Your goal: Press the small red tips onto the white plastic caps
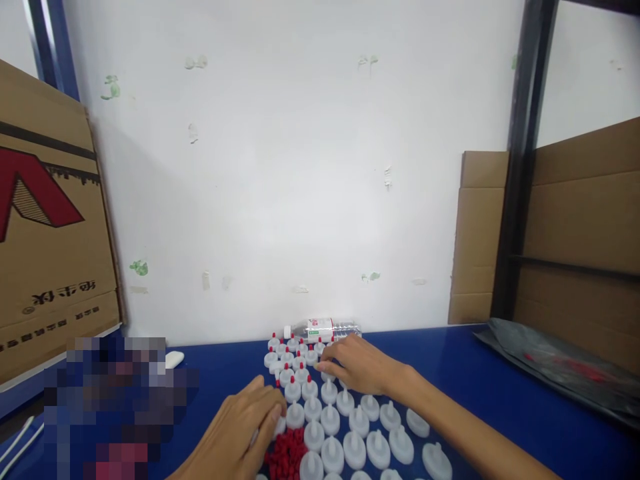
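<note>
Several rows of white nozzle caps [355, 449] stand with their spouts up. Those towards the back carry small red tips [309, 379]; the nearer ones have bare spouts. My left hand [250, 417] is curled low beside the left edge of the rows, its fingers closed and partly hiding a white cap. Just right of it lies a pile of loose red tips [287, 453]. My right hand [357, 365] reaches over the back rows, thumb and forefinger close together by the white caps. What either hand's fingertips hold, if anything, is too small or hidden to make out.
A clear plastic bottle [320, 330] lies against the wall behind the caps on the blue tabletop [215, 373]. A large cardboard box [55, 267] stands left. At right are a black plastic bag [560, 367], a dark post [525, 160] and cardboard sheets [480, 233].
</note>
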Demonstrator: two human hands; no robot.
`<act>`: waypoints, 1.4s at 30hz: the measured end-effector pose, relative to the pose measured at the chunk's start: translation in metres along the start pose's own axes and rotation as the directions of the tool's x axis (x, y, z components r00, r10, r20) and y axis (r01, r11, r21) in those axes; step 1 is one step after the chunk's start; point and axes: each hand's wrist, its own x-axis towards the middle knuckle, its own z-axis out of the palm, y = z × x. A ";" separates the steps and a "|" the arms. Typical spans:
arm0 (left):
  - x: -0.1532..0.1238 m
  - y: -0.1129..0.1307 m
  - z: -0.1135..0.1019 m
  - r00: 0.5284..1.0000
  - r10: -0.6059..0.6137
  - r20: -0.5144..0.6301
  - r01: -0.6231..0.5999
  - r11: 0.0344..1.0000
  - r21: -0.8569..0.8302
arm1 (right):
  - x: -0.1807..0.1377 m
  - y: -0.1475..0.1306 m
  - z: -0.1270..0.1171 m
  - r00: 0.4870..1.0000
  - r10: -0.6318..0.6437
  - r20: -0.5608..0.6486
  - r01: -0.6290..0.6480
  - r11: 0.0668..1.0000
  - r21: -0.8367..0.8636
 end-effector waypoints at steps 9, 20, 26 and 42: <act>0.012 -0.005 -0.016 0.976 -0.179 -0.128 0.174 0.984 -0.047 | 0.001 -0.020 0.002 0.996 -0.093 0.012 0.092 0.992 0.084; 0.012 0.002 -0.013 0.972 -0.157 -0.174 0.138 0.984 -0.114 | 0.000 -0.031 0.011 0.980 -0.194 0.039 0.190 0.979 0.074; 0.011 0.002 -0.013 0.964 -0.163 -0.210 0.147 0.985 -0.090 | -0.002 -0.035 0.000 0.988 -0.133 -0.077 0.139 0.987 0.081; 0.010 0.015 -0.006 0.991 0.047 -0.128 -0.040 0.997 0.064 | -0.005 -0.072 0.002 0.925 -0.362 -0.119 0.370 0.927 0.059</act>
